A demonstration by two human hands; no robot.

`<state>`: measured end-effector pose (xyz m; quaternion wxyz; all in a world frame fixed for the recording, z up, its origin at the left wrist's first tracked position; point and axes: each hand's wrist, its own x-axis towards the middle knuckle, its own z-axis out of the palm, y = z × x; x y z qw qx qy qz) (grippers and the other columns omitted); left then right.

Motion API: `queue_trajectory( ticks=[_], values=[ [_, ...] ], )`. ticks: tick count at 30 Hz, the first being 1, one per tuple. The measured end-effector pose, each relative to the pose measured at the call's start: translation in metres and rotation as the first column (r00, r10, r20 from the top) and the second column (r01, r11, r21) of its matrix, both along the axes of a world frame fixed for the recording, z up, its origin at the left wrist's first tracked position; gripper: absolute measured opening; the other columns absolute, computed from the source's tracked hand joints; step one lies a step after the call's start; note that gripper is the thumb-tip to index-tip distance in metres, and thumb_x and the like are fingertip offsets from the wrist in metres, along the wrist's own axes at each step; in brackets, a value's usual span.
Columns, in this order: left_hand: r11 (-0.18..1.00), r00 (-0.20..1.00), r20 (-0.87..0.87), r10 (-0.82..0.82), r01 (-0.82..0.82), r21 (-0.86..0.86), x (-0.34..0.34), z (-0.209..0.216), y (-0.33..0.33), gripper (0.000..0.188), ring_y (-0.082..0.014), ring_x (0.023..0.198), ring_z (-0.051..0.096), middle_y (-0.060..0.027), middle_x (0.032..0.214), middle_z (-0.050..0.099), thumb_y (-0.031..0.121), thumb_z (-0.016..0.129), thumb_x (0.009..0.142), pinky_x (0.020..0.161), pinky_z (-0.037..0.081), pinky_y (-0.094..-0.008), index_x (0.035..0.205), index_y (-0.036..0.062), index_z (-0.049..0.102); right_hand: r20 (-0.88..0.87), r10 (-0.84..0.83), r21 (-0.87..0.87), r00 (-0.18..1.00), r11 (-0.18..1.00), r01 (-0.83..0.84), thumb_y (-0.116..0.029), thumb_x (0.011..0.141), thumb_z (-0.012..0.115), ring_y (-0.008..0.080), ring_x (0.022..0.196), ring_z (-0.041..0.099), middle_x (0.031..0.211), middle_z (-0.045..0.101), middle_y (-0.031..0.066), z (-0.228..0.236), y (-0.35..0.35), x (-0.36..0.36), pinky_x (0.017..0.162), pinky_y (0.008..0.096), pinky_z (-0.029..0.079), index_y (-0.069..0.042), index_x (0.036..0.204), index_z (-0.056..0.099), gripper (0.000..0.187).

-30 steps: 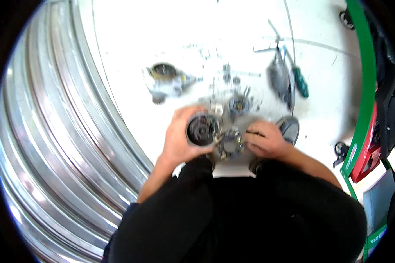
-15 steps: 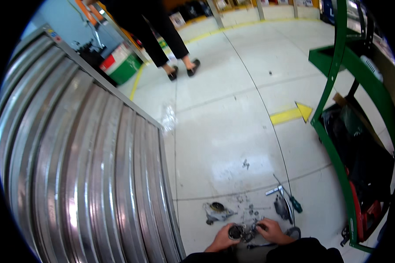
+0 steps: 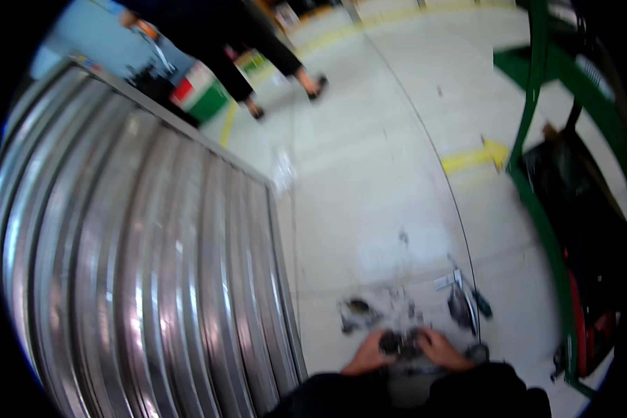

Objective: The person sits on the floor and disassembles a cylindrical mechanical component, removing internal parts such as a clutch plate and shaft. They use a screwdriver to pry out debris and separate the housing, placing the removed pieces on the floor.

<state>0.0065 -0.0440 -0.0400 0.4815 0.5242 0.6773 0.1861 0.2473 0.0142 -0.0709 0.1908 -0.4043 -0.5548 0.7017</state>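
A dark metal machine part (image 3: 391,342) with a round opening is between my hands, low over the floor. My left hand (image 3: 366,354) is closed around its left side. At its other side my right hand (image 3: 442,350) has its fingers curled onto the metal; blur hides the exact grip. Just beyond lies a grey metal housing (image 3: 359,317) with a round yellowish opening, beside small loose pieces. To the right rest a dark curved metal part (image 3: 459,308), a silver T-shaped tool (image 3: 449,280) and a screwdriver (image 3: 482,304) with a green handle.
A ribbed metal shutter-like panel (image 3: 153,244) fills the left side. On the right stands a green-framed cart (image 3: 542,223) carrying dark and red items. Another person (image 3: 279,56) is at the far left, near a green-and-white box (image 3: 207,104). A yellow arrow (image 3: 470,160) marks the floor.
The view has shifted, so the floor things appear higher and further right, and it is blurrier. The other person's feet have moved apart. My hands still hold the machine part.
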Motion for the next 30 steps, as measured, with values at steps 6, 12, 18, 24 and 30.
queue_trajectory(
  ticks=[6,12,18,24,30],
  values=[
    [0.994,1.000,-0.009,-0.012,0.013,0.113,0.006,-0.007,0.002,0.079,-0.0377,0.117,0.056,-0.0178,0.123,0.061,0.020,0.088,0.057,0.103,0.044,-0.0428,0.128,0.0052,0.056,-0.219,-0.060,-0.356,0.974,0.934,-0.023,-0.022,0.099,0.061,0.0123,0.099,0.060,0.109,0.064,0.0060,0.010,-0.001,0.004,0.088,0.0290,0.049,0.003,0.129,0.054,0.039],
    [0.998,0.993,0.096,0.066,-0.066,0.002,0.009,-0.006,0.001,0.076,-0.0371,0.114,0.057,-0.0153,0.118,0.063,0.016,0.086,0.055,0.100,0.045,-0.0426,0.124,0.0060,0.055,-0.291,-0.065,-0.587,0.954,0.800,-0.125,-0.016,0.098,0.060,0.0097,0.098,0.060,0.108,0.065,0.0057,0.005,0.007,0.007,0.087,0.0268,0.049,0.005,0.128,0.055,0.037],
    [0.995,0.994,0.062,0.092,-0.091,-0.028,0.008,-0.012,0.007,0.077,-0.0367,0.115,0.058,-0.0154,0.121,0.062,0.013,0.087,0.059,0.099,0.046,-0.0428,0.127,0.0048,0.052,-0.199,-0.182,-0.639,0.963,0.769,0.014,-0.008,0.096,0.059,0.0102,0.097,0.060,0.108,0.067,0.0084,-0.014,0.003,0.002,0.085,0.0265,0.049,0.006,0.137,0.047,0.045],
    [0.999,0.999,0.028,0.028,-0.029,0.043,0.001,-0.029,0.005,0.076,-0.0369,0.114,0.058,-0.0150,0.120,0.062,0.012,0.088,0.058,0.098,0.046,-0.0426,0.125,0.0044,0.054,-0.097,-0.050,-0.606,0.994,0.795,-0.019,-0.003,0.094,0.058,0.0136,0.106,0.059,0.115,0.066,0.0109,-0.013,0.013,-0.001,0.089,0.0301,0.049,0.003,0.141,0.042,0.050],
    [1.000,1.000,0.009,-0.012,0.013,-0.027,0.005,-0.034,0.006,0.075,-0.0300,0.112,0.060,-0.0131,0.118,0.064,0.012,0.089,0.057,0.097,0.047,-0.0389,0.124,0.0058,0.056,0.126,0.084,-0.124,0.988,0.990,-0.068,-0.006,0.088,0.067,0.0161,0.094,0.059,0.109,0.064,0.0091,-0.006,0.025,-0.005,0.081,0.0289,0.048,-0.004,0.127,0.059,0.040]
  ],
)
